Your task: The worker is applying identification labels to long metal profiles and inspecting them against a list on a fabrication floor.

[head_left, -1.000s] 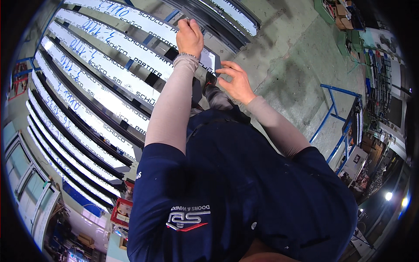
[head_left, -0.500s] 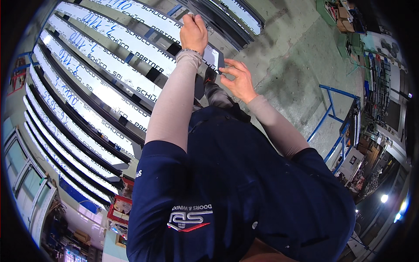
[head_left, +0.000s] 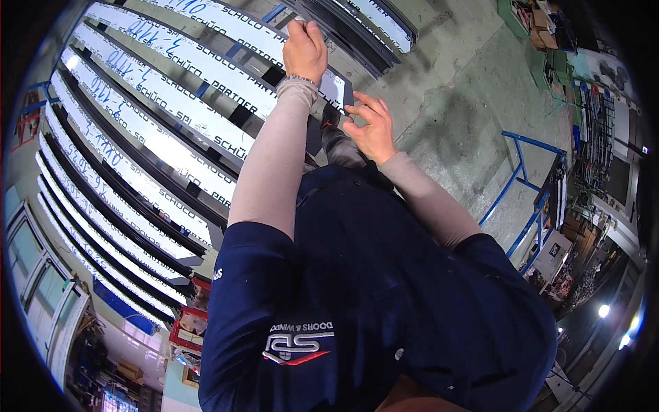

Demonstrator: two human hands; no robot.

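Over a long profile with white film and dark edges [head_left: 332, 88], my left hand [head_left: 305, 53] is closed, its fingertips pinched together at the far side. What it grips, if anything, is too small to make out. My right hand [head_left: 373, 128] is just right of that profile's dark end, fingers bent and apart, with the index fingertip at or very near the end's corner. I cannot tell whether it touches. Nothing shows between its thumb and fingers.
Several more film-covered profiles [head_left: 199, 113] lie side by side at left, with dark spacers between some. Dark profiles [head_left: 347, 34] lie beyond my hands. A blue metal frame [head_left: 504, 196] stands at right. Green bins [head_left: 515, 24] with boxes are at the far right.
My right hand has shifted slightly left and toward me, its fingers a little more bent. My left hand has hardly moved and stays closed.
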